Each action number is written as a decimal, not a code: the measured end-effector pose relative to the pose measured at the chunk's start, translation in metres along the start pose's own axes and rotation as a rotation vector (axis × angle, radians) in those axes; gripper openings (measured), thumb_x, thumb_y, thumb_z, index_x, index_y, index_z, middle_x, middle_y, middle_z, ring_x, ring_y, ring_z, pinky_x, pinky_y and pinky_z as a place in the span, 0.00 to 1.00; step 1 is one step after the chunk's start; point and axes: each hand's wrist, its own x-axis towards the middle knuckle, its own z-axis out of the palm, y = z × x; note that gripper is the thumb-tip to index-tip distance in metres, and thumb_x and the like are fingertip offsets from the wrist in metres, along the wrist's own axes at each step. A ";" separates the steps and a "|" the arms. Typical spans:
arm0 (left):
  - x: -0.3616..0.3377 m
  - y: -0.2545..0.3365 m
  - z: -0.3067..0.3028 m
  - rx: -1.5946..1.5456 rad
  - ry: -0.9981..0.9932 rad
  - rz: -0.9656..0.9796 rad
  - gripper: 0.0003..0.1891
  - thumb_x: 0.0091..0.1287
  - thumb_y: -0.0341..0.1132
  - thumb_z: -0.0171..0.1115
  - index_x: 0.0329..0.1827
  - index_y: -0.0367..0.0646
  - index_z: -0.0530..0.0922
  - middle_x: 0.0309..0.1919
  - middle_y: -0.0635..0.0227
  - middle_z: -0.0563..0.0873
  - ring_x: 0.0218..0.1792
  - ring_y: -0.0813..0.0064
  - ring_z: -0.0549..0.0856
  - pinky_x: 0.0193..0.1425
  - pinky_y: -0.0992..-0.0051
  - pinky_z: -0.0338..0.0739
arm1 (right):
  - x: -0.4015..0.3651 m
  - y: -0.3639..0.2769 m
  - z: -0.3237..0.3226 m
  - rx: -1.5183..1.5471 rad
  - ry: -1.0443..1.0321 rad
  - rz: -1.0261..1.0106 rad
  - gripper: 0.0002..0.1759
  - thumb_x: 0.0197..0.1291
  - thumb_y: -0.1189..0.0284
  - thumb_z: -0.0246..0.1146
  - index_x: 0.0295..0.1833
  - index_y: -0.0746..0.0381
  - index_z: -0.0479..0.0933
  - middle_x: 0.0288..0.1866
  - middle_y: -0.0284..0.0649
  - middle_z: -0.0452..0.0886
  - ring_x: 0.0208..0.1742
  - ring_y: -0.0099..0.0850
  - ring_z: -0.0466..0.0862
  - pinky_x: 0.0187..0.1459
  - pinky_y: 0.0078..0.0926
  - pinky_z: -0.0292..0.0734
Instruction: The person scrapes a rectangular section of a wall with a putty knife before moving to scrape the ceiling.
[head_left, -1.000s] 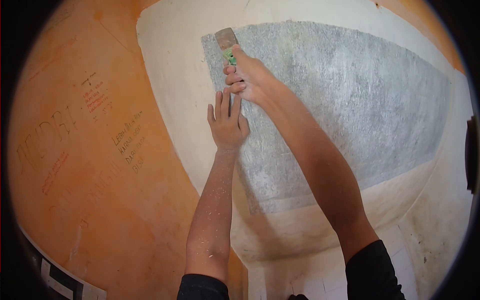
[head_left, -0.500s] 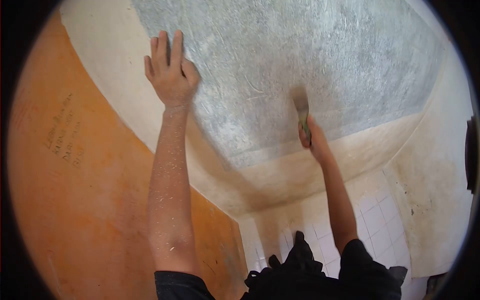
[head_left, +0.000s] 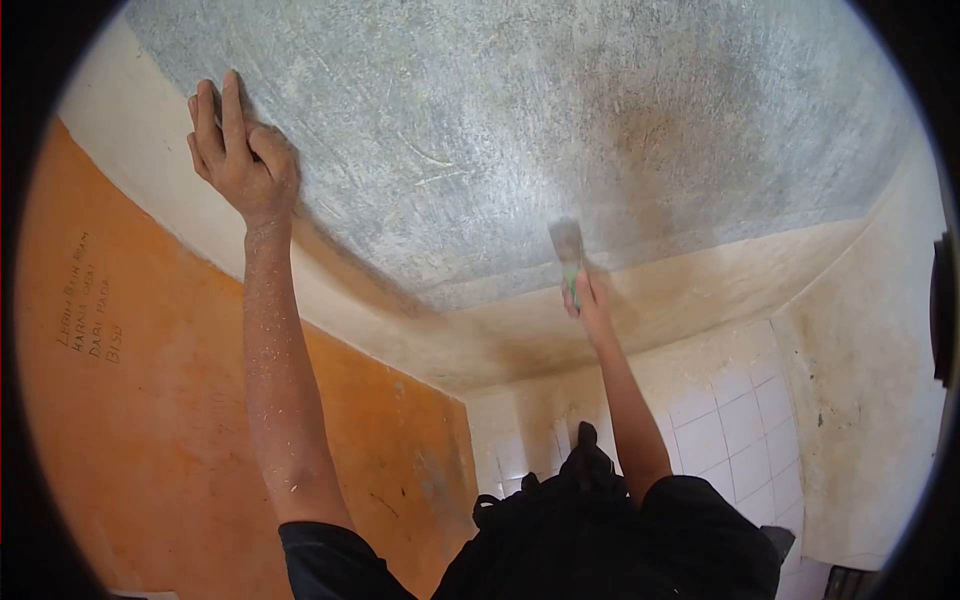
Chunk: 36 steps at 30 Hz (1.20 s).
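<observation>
Lower now, my right hand (head_left: 590, 300), gripping the scraper (head_left: 567, 248), nears the grey patch's (head_left: 520, 110) bottom edge. My left hand (head_left: 240, 150) braces flat and open; I'd keep the scraper shallow.

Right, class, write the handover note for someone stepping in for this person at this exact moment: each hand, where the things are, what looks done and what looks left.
Left hand: open, palm and fingers flat on the rough grey bare patch of wall, near its left edge.
Right hand: shut on the green-handled metal scraper, with the blade against the grey patch just above its lower edge.
Done: a wide area of wall shows bare grey.
Left: a cream painted band borders the patch below and on the left. The orange painted wall beyond it looks untouched.
</observation>
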 end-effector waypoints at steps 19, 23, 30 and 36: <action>-0.223 0.195 -0.049 -0.174 -0.717 -1.036 0.49 0.79 0.56 0.50 0.81 0.31 0.30 0.80 0.37 0.24 0.81 0.42 0.27 0.83 0.48 0.30 | -0.023 0.095 -0.090 -0.320 -0.047 0.003 0.20 0.77 0.61 0.56 0.33 0.64 0.69 0.21 0.32 0.67 0.25 0.19 0.68 0.27 0.24 0.64; -0.239 0.190 -0.050 -0.219 -0.788 -1.086 0.54 0.77 0.57 0.54 0.80 0.32 0.24 0.77 0.35 0.17 0.79 0.40 0.20 0.80 0.44 0.23 | -0.024 0.065 -0.079 -0.390 -0.079 -0.011 0.20 0.76 0.60 0.57 0.34 0.63 0.69 0.21 0.30 0.67 0.24 0.18 0.67 0.26 0.24 0.63; -0.239 0.186 -0.051 -0.239 -0.836 -1.113 0.60 0.74 0.58 0.59 0.78 0.29 0.20 0.75 0.34 0.13 0.77 0.37 0.16 0.78 0.41 0.19 | -0.034 0.058 -0.073 -0.080 0.008 0.220 0.19 0.76 0.60 0.57 0.35 0.63 0.71 0.22 0.26 0.67 0.24 0.17 0.66 0.26 0.22 0.62; -0.241 0.187 -0.051 -0.241 -0.864 -1.119 0.64 0.71 0.61 0.61 0.76 0.28 0.17 0.73 0.31 0.12 0.75 0.36 0.14 0.77 0.40 0.18 | -0.035 0.057 -0.067 -0.343 -0.003 0.075 0.17 0.78 0.60 0.54 0.38 0.62 0.72 0.23 0.26 0.68 0.24 0.15 0.66 0.25 0.19 0.61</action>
